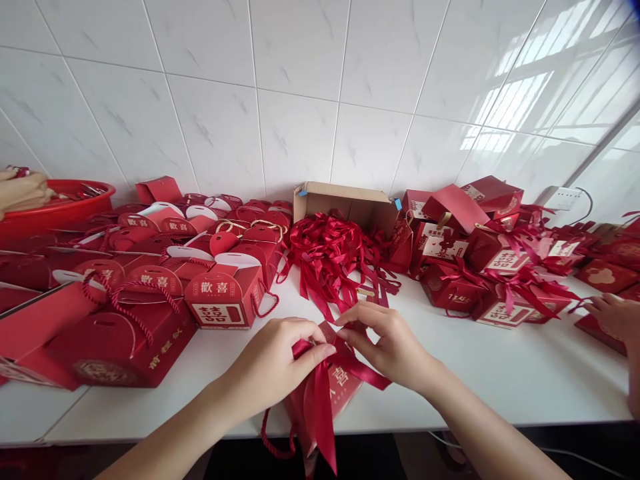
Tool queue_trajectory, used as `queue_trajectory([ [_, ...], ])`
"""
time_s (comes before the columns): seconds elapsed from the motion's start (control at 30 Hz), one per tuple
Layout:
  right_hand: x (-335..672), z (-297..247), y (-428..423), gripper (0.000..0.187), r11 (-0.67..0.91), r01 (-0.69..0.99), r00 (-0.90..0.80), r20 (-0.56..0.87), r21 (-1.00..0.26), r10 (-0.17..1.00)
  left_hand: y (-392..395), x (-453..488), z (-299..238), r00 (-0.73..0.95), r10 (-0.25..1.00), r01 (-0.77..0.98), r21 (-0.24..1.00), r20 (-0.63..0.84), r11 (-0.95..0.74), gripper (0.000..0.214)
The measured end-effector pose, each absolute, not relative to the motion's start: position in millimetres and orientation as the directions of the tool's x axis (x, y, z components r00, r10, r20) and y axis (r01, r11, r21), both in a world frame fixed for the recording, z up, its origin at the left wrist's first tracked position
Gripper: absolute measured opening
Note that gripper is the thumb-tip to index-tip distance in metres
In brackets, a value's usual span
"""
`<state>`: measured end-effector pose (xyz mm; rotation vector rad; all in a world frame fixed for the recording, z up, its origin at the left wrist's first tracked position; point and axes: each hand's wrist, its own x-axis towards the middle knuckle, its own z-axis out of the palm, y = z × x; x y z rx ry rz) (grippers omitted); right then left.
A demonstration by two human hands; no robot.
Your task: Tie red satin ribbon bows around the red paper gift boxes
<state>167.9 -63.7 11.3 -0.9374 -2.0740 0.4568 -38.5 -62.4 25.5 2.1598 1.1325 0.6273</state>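
Note:
A small red gift box [343, 390] with a white character on it lies at the front edge of the white table [500, 373]. A dark red ribbon [320, 400] is wrapped over it and hangs down past the edge. My left hand [273, 363] pinches the ribbon at the box top, fingers closed. My right hand [387, 343] pinches the same ribbon from the other side, fingers closed. The two hands meet over the box.
Several finished red boxes [225, 297] crowd the left. Beribboned boxes [500, 293] sit on the right. A cardboard carton [350, 200] spills loose red ribbons [333, 257]. A red basin [55, 207] stands far left. Another person's hand [617, 317] works at the right edge.

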Motion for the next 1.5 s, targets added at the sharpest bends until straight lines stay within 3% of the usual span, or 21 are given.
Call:
queue_trajectory([
  [0.37, 165, -7, -61, 0.005, 0.573, 0.389, -0.176, 0.553, -0.721, 0.814, -60, -41, 22, 0.542, 0.840, 0.550, 0.762, -0.015, -0.341, 0.027],
  [0.5, 172, -6, -63, 0.013, 0.558, 0.335, -0.222, 0.512, -0.759, 0.830, -60, -48, 20, 0.488, 0.872, 0.590, 0.730, 0.015, -0.344, 0.027],
  [0.6, 178, 3, -66, 0.014, 0.600, 0.372, -0.327, 0.504, -0.708, 0.799, -62, -61, 22, 0.502, 0.861, 0.573, 0.716, 0.079, -0.400, 0.031],
  [0.77, 175, 23, -73, 0.016, 0.703, 0.436, -0.410, 0.571, -0.562, 0.711, -60, -77, 28, 0.556, 0.822, 0.537, 0.703, 0.120, -0.466, 0.017],
  [1.0, 155, 31, -71, 0.007, 0.751, 0.512, -0.559, 0.502, -0.417, 0.660, -50, -72, 35, 0.679, 0.731, 0.448, 0.748, 0.071, -0.489, 0.014],
  [1.5, 154, 31, -62, 0.003, 0.745, 0.506, -0.618, 0.419, -0.434, 0.665, -33, -62, 31, 0.757, 0.649, 0.288, 0.854, 0.074, -0.433, 0.016],
])
